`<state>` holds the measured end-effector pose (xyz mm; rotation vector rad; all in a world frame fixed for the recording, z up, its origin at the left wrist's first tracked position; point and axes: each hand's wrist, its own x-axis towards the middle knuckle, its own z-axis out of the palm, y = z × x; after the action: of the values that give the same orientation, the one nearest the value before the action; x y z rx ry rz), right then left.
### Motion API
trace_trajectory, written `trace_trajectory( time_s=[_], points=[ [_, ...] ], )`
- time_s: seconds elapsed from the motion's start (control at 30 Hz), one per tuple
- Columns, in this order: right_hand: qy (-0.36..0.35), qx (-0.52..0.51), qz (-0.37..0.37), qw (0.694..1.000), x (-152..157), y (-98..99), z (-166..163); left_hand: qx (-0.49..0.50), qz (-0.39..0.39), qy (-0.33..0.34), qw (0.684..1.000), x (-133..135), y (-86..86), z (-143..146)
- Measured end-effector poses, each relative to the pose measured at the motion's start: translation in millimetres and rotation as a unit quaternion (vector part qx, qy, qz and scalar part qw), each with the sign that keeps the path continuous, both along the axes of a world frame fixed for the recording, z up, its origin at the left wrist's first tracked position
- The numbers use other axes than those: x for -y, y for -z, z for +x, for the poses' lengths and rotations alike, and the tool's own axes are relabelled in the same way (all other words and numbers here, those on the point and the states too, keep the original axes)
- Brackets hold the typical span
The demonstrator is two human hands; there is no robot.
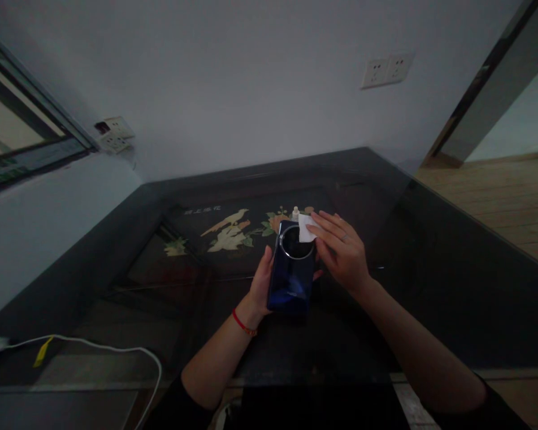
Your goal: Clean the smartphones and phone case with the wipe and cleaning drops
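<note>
A dark blue smartphone (290,283) is held up over the table, its back with a large round camera ring turned towards me. My left hand (263,280) wraps round it from the left and below, and some fingertips show at its right edge. A red string bracelet is on that wrist. Pinched in my right hand (343,248) is a small white wipe (306,228), which lies against the upper right of the camera ring. Just behind the phone stands a small bottle (295,211) with a pale cap, partly hidden.
The glossy dark table (161,316) bears a painted bird-and-flower pattern (228,233). A white cable (103,346) with a yellow tag runs over its front left edge. Wall sockets (387,70) are on the wall behind, and a window (22,113) is at the left.
</note>
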<state>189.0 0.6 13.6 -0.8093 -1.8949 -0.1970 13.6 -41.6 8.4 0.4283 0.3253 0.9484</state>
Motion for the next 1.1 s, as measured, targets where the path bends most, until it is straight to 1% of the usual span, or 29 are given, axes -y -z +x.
trace_trajectory(
  time_s=[0.1, 0.2, 0.37, 0.5, 0.57, 0.63, 0.7, 0.73, 0.8, 0.87, 0.9, 0.93, 0.97, 1.0, 1.1],
  points=[
    [-0.017, 0.012, -0.034, 0.999, 1, -1.0, 0, -0.017, -0.031, 0.015, 0.999, 0, 2.0, 3],
    [-0.052, 0.043, -0.039, 0.997, 1, -1.8, -2, -0.04, -0.055, 0.008, 0.998, 0, 5.1, 4],
    [-0.095, 0.113, -0.014, 0.989, 4, -1.9, -8, -0.052, -0.076, 0.008, 0.996, -4, 11.5, 2],
    [-0.132, 0.155, 0.029, 0.979, 7, 0.4, -13, -0.017, -0.105, -0.014, 0.994, -7, 9.4, 2],
    [-0.144, 0.173, 0.037, 0.974, 8, 1.2, -14, 0.004, -0.099, -0.022, 0.995, -9, 5.4, 0],
    [-0.159, 0.184, 0.043, 0.969, 9, 1.4, -14, 0.001, -0.083, -0.021, 0.996, -10, 0.8, -2],
    [-0.178, 0.166, 0.045, 0.969, 11, 0.7, -13, -0.015, -0.06, -0.025, 0.998, -10, -3.0, -6],
    [-0.184, 0.137, 0.038, 0.973, 12, 0.0, -12, -0.023, -0.047, -0.028, 0.998, -10, -4.5, -7],
    [-0.167, 0.03, 0.004, 0.985, 13, -2.0, -9, -0.028, -0.019, -0.034, 0.999, -8, -6.4, -9],
    [-0.106, -0.101, -0.037, 0.989, 14, -4.1, -6, -0.022, 0.003, -0.034, 0.999, -6, -6.7, -8],
    [-0.073, -0.144, -0.049, 0.986, 14, -4.9, -5, -0.019, 0.008, -0.03, 0.999, -4, -6.2, -7],
    [-0.049, -0.161, -0.05, 0.985, 13, -5.5, -4, -0.016, 0.01, -0.026, 0.999, -3, -5.2, -5],
    [-0.038, -0.15, -0.042, 0.987, 13, -5.7, -3, -0.014, 0.008, -0.021, 1.0, -1, -3.8, -3],
    [-0.037, -0.117, -0.029, 0.992, 12, -5.6, -3, -0.014, 0.003, -0.016, 1.0, 0, -2.1, -1],
    [-0.052, 0.007, 0.018, 0.998, 11, -4.8, -5, -0.019, -0.019, -0.021, 0.999, 1, 2.7, 3]
  ],
)
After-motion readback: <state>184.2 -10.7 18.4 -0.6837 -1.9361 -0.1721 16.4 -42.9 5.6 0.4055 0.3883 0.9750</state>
